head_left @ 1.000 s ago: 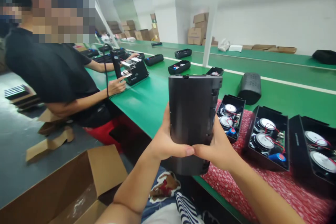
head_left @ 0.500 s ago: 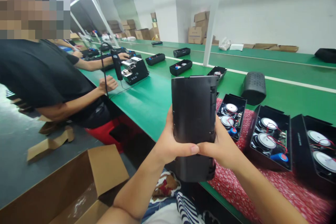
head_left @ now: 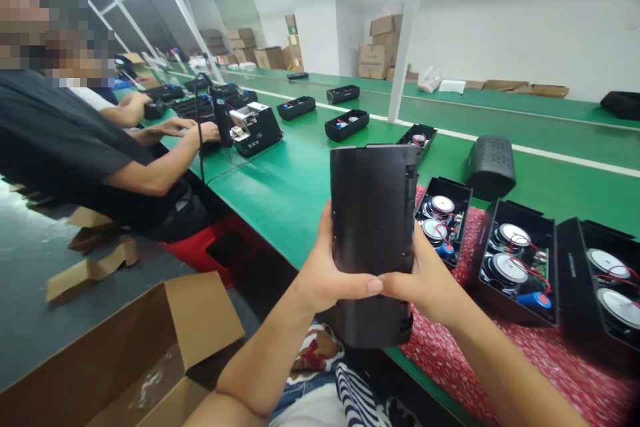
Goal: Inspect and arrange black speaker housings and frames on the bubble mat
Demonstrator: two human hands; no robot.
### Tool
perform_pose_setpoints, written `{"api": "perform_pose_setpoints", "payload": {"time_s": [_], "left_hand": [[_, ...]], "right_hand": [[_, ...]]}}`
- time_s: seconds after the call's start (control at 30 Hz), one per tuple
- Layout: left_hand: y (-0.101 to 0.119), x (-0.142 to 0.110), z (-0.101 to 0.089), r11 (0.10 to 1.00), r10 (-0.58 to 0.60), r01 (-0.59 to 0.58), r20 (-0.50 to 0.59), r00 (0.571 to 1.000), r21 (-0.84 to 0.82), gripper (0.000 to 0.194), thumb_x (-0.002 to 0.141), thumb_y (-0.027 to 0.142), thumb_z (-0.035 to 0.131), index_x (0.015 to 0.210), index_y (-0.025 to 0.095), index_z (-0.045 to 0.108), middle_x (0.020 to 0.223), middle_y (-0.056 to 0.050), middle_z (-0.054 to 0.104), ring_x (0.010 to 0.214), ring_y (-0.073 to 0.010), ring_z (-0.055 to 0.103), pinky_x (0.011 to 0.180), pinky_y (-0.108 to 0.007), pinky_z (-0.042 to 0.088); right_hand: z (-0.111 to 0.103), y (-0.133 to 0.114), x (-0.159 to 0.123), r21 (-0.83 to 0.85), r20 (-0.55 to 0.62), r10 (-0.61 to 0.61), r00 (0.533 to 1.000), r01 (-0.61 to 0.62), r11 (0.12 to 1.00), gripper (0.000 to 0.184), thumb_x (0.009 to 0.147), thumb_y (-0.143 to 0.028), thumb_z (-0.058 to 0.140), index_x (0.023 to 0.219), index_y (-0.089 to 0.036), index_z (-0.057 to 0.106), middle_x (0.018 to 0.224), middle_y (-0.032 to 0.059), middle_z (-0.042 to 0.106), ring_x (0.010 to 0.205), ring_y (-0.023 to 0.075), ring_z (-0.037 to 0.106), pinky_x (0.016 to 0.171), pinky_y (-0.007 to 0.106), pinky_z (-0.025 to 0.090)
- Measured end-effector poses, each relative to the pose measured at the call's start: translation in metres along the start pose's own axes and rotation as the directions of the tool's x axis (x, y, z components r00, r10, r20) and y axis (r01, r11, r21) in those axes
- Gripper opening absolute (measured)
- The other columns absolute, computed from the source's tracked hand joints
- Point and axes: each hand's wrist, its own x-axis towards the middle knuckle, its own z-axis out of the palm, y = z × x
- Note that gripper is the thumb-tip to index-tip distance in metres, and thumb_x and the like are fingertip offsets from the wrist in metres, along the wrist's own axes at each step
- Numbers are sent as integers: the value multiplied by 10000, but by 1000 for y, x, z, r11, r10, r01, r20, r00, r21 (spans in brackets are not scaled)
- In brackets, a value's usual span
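Note:
Upright in front of me, a black speaker housing [head_left: 373, 213] is gripped from both sides. My left hand [head_left: 333, 273] wraps its left side, and my right hand [head_left: 423, 273] wraps the right. Both thumbs lie across the near face and meet at the tips; the other fingers are hidden behind it. To the right, open speaker cases [head_left: 515, 267] with white-backed drivers, red wires and blue cylinders rest on red bubble wrap [head_left: 470, 360]. Another black speaker shell [head_left: 491, 167] sits on the green bench behind them.
An open cardboard box [head_left: 100, 347] is at lower left. Left of the bench, a co-worker in a black shirt [head_left: 75, 147] reaches toward parts beside a black-and-silver machine [head_left: 255, 130]. More speaker cases [head_left: 347, 125] stand along the green bench [head_left: 280, 193]. A white post [head_left: 404, 40] rises from it.
My hands hold the housing almost unchanged; it appears slightly further right. The co-worker has leaned left, and their arms have moved to the parts behind the machine. Another person's arms now show.

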Motion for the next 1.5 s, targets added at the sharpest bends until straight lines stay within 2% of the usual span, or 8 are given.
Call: {"api": "perform_pose_setpoints", "payload": {"time_s": [0.4,0.7,0.87,1.1,1.3,1.5], "left_hand": [[-6,-2,-3,1000,-22,22,-40,999,3,1298,513,269,929,1535,302,129,1475,-149,487,1332,-420,497,1096,-569,440],[-2,-4,-3,999,-30,31,-42,999,25,1314,506,274,932,1540,316,122,1486,-133,480,1349,-422,477,1116,-570,421],[-4,-6,-4,999,-32,34,-62,998,29,1350,501,269,933,1547,305,80,1490,-154,475,1339,-423,490,1109,-573,428],[-5,-5,-4,999,-27,28,-58,998,17,1371,498,286,940,1557,331,71,1496,-145,473,1345,-429,482,1103,-583,428],[-6,-7,-4,999,-41,42,-66,997,13,1385,503,270,936,1558,316,40,1506,-162,459,1342,-434,484,1107,-584,424],[-7,-6,-6,999,-29,30,-67,997,18,1356,500,274,936,1553,308,82,1492,-158,478,1338,-434,488,1105,-583,429]], "right_hand": [[0,-1,0,8,19,-21,1000,21,1000,805,631,-164,772,1339,-264,403,1155,46,623,1025,256,641,842,383,572],[0,2,-3,16,19,-35,999,35,999,853,649,-170,778,1393,-277,374,1206,53,615,1074,266,633,894,405,562],[1,0,-2,4,17,11,1000,-11,1000,843,629,-192,781,1368,-256,381,1177,68,628,1040,281,640,865,428,566],[-1,4,-3,-6,12,-11,1000,11,1000,906,647,-203,775,1434,-277,334,1268,77,601,1123,298,617,936,460,545],[0,3,-3,2,14,-1,1000,1,1000,858,637,-205,785,1383,-253,363,1226,78,611,1084,287,630,909,442,555],[2,1,-4,21,17,23,1000,-23,999,831,631,-196,781,1354,-254,375,1184,69,627,1050,284,643,878,437,568]]}}
